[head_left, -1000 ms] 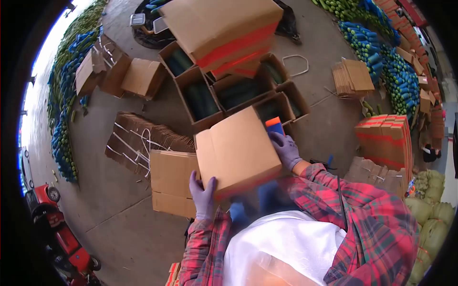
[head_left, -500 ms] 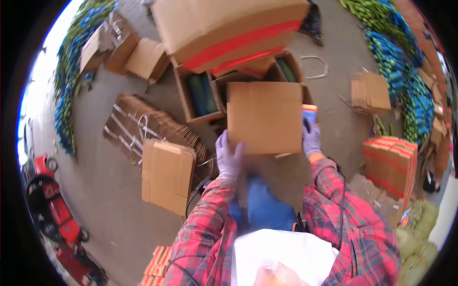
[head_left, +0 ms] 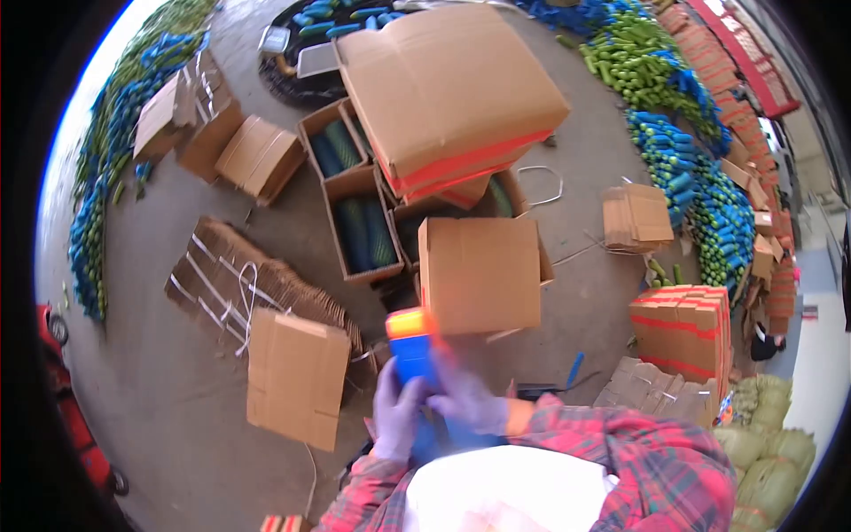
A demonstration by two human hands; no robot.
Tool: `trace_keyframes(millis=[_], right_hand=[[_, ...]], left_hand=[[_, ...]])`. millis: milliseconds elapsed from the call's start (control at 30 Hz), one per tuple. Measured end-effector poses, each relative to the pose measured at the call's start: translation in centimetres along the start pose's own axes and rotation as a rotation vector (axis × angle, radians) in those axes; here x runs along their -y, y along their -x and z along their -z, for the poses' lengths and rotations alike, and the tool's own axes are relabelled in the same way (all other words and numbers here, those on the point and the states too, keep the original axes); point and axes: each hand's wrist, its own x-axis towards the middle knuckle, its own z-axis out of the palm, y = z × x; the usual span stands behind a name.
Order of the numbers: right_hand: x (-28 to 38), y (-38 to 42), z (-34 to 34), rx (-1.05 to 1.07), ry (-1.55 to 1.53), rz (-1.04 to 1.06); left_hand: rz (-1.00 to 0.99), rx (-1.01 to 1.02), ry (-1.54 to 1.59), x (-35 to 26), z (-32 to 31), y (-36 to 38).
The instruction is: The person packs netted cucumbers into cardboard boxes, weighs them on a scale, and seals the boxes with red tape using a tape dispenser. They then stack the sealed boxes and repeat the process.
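A blue boxy hand-sized object with an orange end [head_left: 410,341] is held up in front of my body, smeared by motion; its kind I cannot make out. My left hand [head_left: 395,412], in a pale purple glove, grips its lower left side. Against its right side is my right hand [head_left: 470,403], gloved alike and blurred, with its fingers closed about the edge. Just beyond both hands stands a cardboard box [head_left: 480,277], its plain flat face towards me. Neither hand touches that box.
Open cartons [head_left: 359,226] hold green produce in blue netting. A large red-striped carton [head_left: 452,89] rests above them. Flattened cardboard [head_left: 257,284] and a cardboard piece [head_left: 297,377] lie left. Red-striped cartons [head_left: 681,332] stand right, with produce piles [head_left: 669,164] behind.
Both hands have left the sides of the cardboard box and come together nearer my body. The blue and orange object has moved from the box's right side to between them.
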Motion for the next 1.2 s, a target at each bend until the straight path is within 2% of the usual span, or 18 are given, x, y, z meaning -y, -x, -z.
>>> trace_keyframes(millis=[67, 133, 167, 200, 300, 367, 467, 567, 733, 800, 900, 933, 967, 1033, 1067, 1133, 1167, 1200], right_hand=[[0.6, -3.5, -4.0, 0.152, -0.133, 0.044], [-0.1, -6.3, -8.3, 0.363, -0.031, 0.063], [-1.0, -7.2, -11.3, 0.383, 0.058, 0.103], [-0.7, -8.8, -13.4, 0.530, 0.209, 0.007], [-0.5, -13.1, -17.5, 0.705, 0.622, 0.058], [-1.4, -13.2, -18.9, 0.556, 0.459, 0.040], [-3.5, -12.6, -17.6, 0.399, 0.326, -0.058], [-5.6, -10.1, -13.1, 0.379, 0.384, -0.210], [-6.0, -5.7, -5.7, 0.222, 0.390, -0.504], [-8.0, -3.3, -4.8, -0.034, 0.395, -0.461], [-6.9, -2.9, -2.3, -0.304, 0.202, -0.569], [-7.0, -3.0, -1.4, -0.357, 0.124, -0.557], [-7.0, -3.0, -0.7, -0.405, 0.042, -0.554], [-7.8, -3.3, 0.4, -0.532, -0.143, -0.534], [-8.3, -3.8, 0.7, -0.608, -0.196, -0.485], [-9.5, -4.6, 1.3, -0.774, -0.304, -0.402], [-10.6, -4.9, 1.5, -0.726, 0.068, -0.404], [-12.0, -5.5, 2.1, -0.658, 0.434, -0.404]], left_hand=[[0.002, -0.143, 0.145, 1.6, 5.4, -0.4], [0.010, -0.173, 0.193, 1.3, 10.2, -0.4], [0.046, -0.198, 0.099, 1.3, 13.0, -0.2], [0.007, -0.266, 0.016, 2.5, 15.9, -0.6], [-0.152, -0.622, -0.218, 9.9, 24.9, -2.7], [-0.194, -0.804, -0.429, 13.5, 30.4, -5.0], [-0.064, -0.958, -0.519, 16.0, 35.6, -7.8], [0.194, -0.834, -0.960, 16.4, 36.6, -9.4], [0.344, -0.891, -1.245, 13.9, 34.8, -8.6], [0.433, -0.982, -1.430, 9.3, 33.1, -7.7], [-0.338, -0.903, -1.275, 1.9, 33.3, -12.7], [-0.519, -0.773, -1.280, -2.5, 31.8, -16.9], [-0.708, -0.554, -1.103, -10.5, 24.9, -19.2], [-1.011, -0.290, -0.909, -22.7, 12.8, -23.3], [-1.194, -0.194, -0.986, -27.2, 8.0, -25.5], [-1.253, -0.004, -1.022, -33.6, -0.9, -30.6], [-1.099, 0.054, -1.084, -35.6, -5.0, -32.3], [-1.083, 0.080, -1.173, -36.4, -7.1, -36.1]])
